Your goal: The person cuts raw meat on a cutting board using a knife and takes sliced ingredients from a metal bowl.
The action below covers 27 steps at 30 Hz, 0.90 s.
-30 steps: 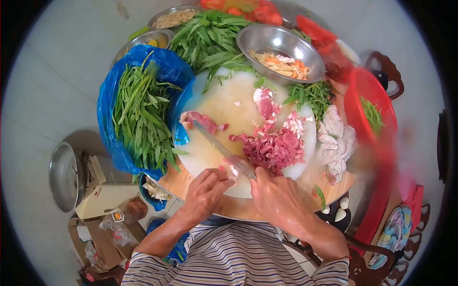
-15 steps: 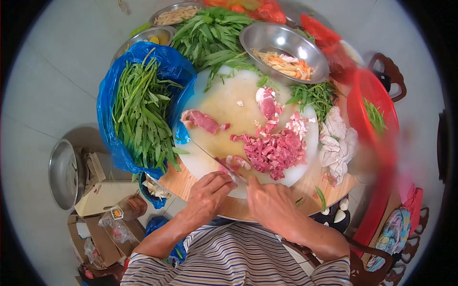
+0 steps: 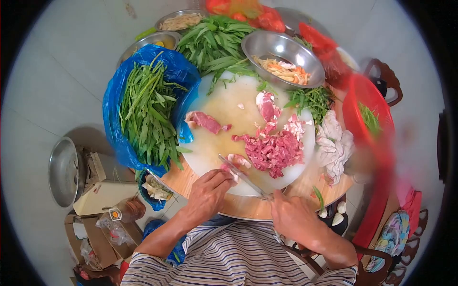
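Observation:
My right hand (image 3: pixel 296 217) is closed round the handle of a knife (image 3: pixel 245 177), whose blade slants up and left over the near part of the round white cutting board (image 3: pixel 202 155). The blade's tip end lies beside a small piece of meat (image 3: pixel 239 161). My left hand (image 3: pixel 208 193) has its fingers curled down on a pale and pink meat piece (image 3: pixel 232 177) at the blade's left side. Right of the knife is a pile of chopped red meat (image 3: pixel 274 152). Another chunk (image 3: pixel 205 121) lies at the board's left, and a fatty piece (image 3: pixel 268 107) further back.
A blue bag (image 3: pixel 112 109) of leafy greens stands left of the board. Behind it are more greens (image 3: pixel 214 43) and a metal bowl (image 3: pixel 315 71) with shredded food. A crumpled cloth (image 3: pixel 335 143) and a red basket (image 3: pixel 350 102) are at the right.
My right hand has drawn back to the right with the knife, so more blade shows between my hands. My left hand stays on the meat. The view has shifted slightly.

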### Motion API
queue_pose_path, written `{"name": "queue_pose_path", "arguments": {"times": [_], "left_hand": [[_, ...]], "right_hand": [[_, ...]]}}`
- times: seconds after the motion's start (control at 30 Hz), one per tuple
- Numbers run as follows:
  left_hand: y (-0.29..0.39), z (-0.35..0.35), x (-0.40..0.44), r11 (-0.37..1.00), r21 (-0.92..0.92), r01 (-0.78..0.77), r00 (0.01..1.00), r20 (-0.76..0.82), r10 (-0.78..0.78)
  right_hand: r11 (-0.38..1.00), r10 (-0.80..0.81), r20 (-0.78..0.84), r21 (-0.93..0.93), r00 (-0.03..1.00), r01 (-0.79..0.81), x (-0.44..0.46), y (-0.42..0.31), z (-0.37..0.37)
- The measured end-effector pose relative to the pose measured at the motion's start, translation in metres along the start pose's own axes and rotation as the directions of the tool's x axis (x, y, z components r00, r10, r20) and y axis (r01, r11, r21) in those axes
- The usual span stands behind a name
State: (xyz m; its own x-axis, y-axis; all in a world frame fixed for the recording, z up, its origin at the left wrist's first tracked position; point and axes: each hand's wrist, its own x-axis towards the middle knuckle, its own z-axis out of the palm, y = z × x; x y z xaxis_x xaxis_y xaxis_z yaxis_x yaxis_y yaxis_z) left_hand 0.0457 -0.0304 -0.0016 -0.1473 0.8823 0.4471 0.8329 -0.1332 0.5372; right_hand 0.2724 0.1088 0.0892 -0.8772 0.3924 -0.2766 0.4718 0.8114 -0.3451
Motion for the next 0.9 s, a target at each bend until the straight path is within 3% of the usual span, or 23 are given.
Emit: {"name": "queue_pose_path", "arguments": {"times": [0.23, 0.53, 0.63, 0.83, 0.9], "left_hand": [[-0.006, 0.006, -0.006, 0.991, -0.127, 0.047, 0.991, -0.121, -0.062], [-0.005, 0.007, 0.000, 0.999, -0.026, 0.032, 0.997, -0.064, -0.034], [-0.004, 0.005, 0.004, 1.000, -0.018, -0.013, 0.999, -0.049, 0.013], [-0.003, 0.002, 0.003, 0.999, -0.014, 0.037, 0.999, 0.012, -0.037], [-0.002, 0.001, 0.003, 0.998, -0.021, 0.054, 0.998, 0.030, -0.054]], "right_hand": [[0.995, 0.006, -0.124, 0.100, 0.992, 0.006, 0.010, -0.017, -0.014], [0.993, -0.083, -0.121, 0.076, 0.989, 0.093, 0.029, -0.014, 0.004], [0.989, -0.099, -0.110, 0.102, 0.989, 0.110, 0.028, -0.013, 0.004], [0.995, -0.095, -0.022, -0.010, 0.995, 0.095, 0.007, -0.006, -0.007], [0.999, -0.039, 0.073, 0.014, 0.997, 0.038, 0.004, -0.009, -0.013]]}}
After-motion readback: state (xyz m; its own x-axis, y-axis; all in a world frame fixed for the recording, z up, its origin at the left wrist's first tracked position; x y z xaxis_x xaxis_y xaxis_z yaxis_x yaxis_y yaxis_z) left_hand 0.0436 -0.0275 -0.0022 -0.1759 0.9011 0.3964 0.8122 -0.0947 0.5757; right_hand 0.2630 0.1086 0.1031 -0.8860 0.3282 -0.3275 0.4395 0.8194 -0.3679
